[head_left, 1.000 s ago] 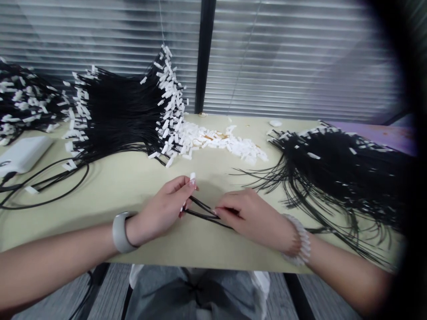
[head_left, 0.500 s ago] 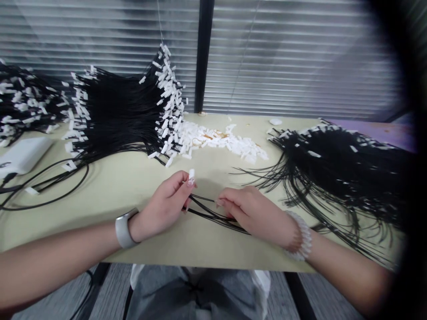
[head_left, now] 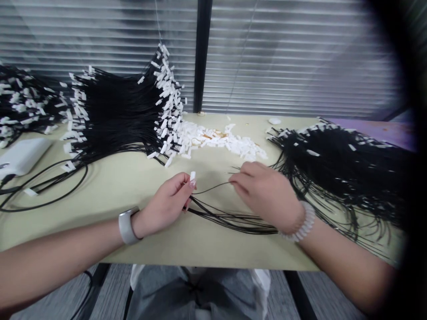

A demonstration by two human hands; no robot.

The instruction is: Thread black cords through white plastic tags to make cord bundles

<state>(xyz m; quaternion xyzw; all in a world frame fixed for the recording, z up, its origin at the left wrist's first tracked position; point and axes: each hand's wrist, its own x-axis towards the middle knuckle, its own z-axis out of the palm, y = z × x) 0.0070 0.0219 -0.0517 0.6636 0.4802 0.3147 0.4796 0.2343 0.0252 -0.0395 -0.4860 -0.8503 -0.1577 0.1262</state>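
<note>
Cord (head_left: 213,187) between left hand (head_left: 163,206), right hand (head_left: 267,193)

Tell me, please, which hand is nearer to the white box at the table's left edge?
Left. The left hand sits mid-table, well right of the white box; the right hand is even farther right, beside the heap of black cords.

Dark blur (head_left: 413,133) at 3 o'clock hides the far end of the loose cord heap (head_left: 350,173); white box (head_left: 20,155) at 9 o'clock cut by frame edge
</note>
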